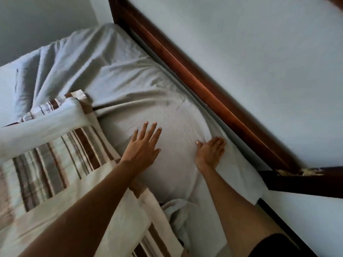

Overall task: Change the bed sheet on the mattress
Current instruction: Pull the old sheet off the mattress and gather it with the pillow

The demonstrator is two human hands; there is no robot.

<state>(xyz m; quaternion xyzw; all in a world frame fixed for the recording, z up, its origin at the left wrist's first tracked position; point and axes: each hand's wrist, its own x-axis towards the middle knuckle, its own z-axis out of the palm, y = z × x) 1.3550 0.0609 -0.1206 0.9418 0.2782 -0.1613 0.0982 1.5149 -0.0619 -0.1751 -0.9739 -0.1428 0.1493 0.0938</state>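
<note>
A pale grey bed sheet [130, 86] covers the mattress, wrinkled toward the far corner. My left hand [143, 145] lies flat on the sheet with its fingers spread. My right hand [210, 152] presses flat on the sheet close to the mattress edge beside the wooden bed frame [213, 89], fingers straight and together. Both forearms reach in from the bottom of the view.
A striped brown and cream cover [61, 164] is folded back on the left half of the bed. A pillow [13, 84] lies at the far left. A loose bunch of white cloth [178, 216] sits near me. A pale wall [259, 43] runs along the frame.
</note>
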